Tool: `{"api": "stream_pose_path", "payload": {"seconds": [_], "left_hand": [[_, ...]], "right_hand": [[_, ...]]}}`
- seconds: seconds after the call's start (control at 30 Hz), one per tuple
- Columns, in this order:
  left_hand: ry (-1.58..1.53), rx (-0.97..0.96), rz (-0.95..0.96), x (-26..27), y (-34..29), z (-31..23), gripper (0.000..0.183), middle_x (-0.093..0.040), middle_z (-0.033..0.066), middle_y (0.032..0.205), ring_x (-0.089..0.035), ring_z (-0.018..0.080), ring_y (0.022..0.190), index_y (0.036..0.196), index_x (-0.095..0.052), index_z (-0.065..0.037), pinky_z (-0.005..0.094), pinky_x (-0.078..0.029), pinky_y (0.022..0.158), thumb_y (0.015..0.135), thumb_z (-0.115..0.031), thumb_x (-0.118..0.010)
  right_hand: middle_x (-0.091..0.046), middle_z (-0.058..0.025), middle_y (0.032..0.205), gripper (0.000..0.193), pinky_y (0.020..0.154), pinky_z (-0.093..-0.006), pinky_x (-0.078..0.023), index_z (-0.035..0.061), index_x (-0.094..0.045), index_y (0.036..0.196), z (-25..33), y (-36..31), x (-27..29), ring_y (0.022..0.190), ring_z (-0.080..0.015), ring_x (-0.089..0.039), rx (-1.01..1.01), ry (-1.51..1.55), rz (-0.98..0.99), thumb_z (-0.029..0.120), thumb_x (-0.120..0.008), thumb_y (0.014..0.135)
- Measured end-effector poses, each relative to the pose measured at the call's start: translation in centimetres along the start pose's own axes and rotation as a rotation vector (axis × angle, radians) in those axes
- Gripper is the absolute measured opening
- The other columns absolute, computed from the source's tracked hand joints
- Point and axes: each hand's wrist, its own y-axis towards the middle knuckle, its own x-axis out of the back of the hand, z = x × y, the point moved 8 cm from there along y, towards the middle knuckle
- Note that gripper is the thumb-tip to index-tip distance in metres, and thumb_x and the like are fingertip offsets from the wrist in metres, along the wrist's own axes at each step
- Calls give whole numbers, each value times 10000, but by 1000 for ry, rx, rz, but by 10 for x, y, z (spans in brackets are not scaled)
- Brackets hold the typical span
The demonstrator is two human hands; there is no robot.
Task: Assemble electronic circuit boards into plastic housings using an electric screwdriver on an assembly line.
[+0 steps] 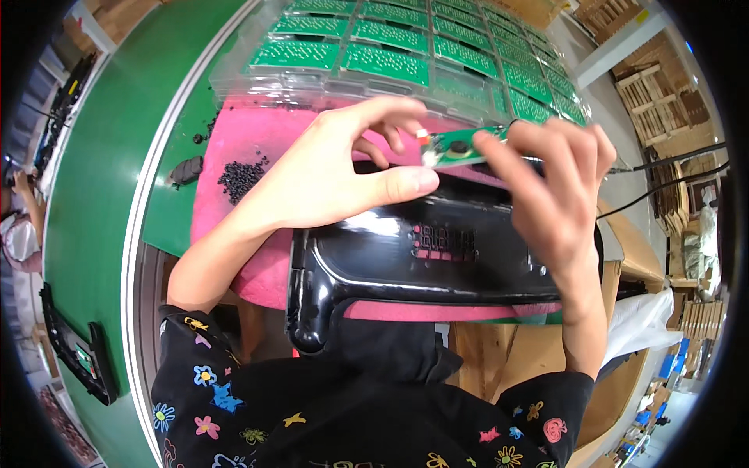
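A small green circuit board (451,150) with a black round part and a red-and-white part at its left end hangs tilted above a glossy black plastic housing (374,253). My right hand (555,191), blurred by motion, grips the board near its right end. Beside the other end is my left hand (331,168), thumb and fingers apart, with nothing visibly held. The housing lies on a pink mat (222,144), its slotted middle showing pink through the gaps. A pile of small black screws (243,179) rests on the mat left of my left wrist.
Clear plastic trays (273,87) full of green circuit boards stand beyond the mat. On the green conveyor (86,257) at left lies another black housing (82,355). Black cables (671,162) run in from the right. Cardboard boxes (538,351) stand at lower right.
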Motion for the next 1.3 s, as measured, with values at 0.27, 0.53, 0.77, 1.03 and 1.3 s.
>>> {"api": "stream_pose_path", "payload": {"seconds": [0.27,0.53,0.77,1.03,1.3], "left_hand": [[157,-352,24,-11,-3,-27,563,-640,100,1042,-618,172,861,1101,-651,19,296,-524,769,622,-183,-865],[192,-573,473,-60,-31,-32,573,-655,97,991,-642,274,827,1058,-650,-7,365,-536,696,602,-252,-895],[228,-510,572,-69,-31,-25,530,-643,75,977,-644,253,804,1013,-646,-23,342,-536,662,606,-263,-886],[366,-283,437,-61,-21,-8,542,-598,74,912,-627,220,689,1006,-600,-27,307,-535,582,588,-208,-894],[561,-137,382,-67,-15,13,619,-575,94,980,-622,287,766,1145,-597,-16,362,-528,661,617,-199,-864]], "right_hand": [[-561,-120,1197,546,922,-394,-414,54,-640,1226,-18,-34,13,1079,-274,-499,-397,472,213,312,-782,766],[-664,-76,743,144,614,-252,-523,-27,-660,967,9,-119,-11,628,-113,-633,-966,1104,630,-7,-634,827],[-645,-85,833,324,687,-271,-554,-11,-659,1079,17,-136,-4,726,-160,-650,-926,1256,626,57,-769,781],[-639,-85,937,546,746,-275,-550,0,-639,1110,-3,-139,-28,793,-159,-635,-878,1062,485,66,-877,624],[-629,-128,1183,536,973,-382,-466,2,-653,1106,-15,-141,-50,1090,-307,-596,-765,965,370,45,-831,603]]}}
